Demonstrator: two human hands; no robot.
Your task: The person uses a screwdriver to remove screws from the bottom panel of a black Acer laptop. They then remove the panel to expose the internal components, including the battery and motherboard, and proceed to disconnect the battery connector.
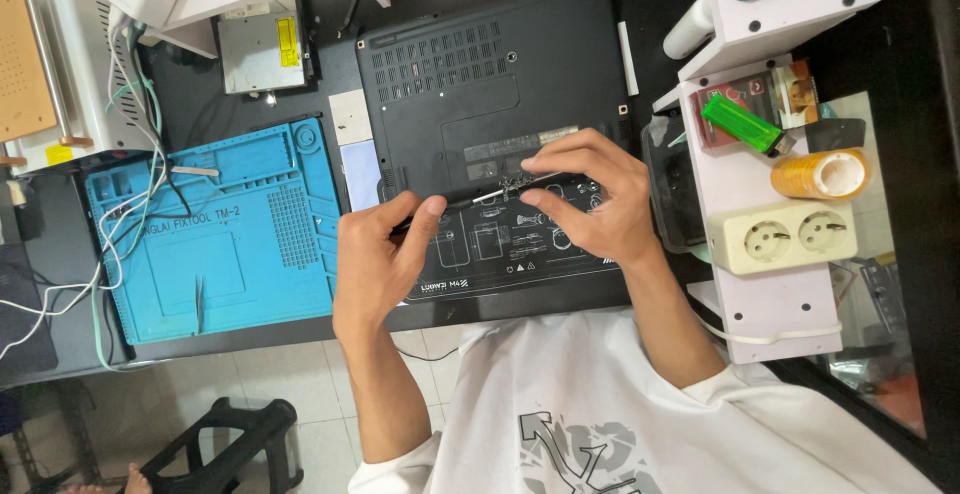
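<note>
A black laptop (480,74) lies bottom side up on a black work mat (500,264) printed with white diagrams. My left hand (375,259) is closed around a thin dark tool whose metal shaft (480,196) runs right along the laptop's near edge. My right hand (595,194) pinches a small metal part (520,184) at that same edge, fingertips touching the shaft's tip. The laptop's near strip is partly hidden under both hands.
A blue silicone repair mat (215,229) with tweezers lies to the left, white cables (120,254) crossing it. A removed drive (260,49) sits behind. To the right stand a white shelf (770,294), power sockets (790,236), a green lighter (740,122) and a tape roll (822,174). A black stool (230,444) stands below.
</note>
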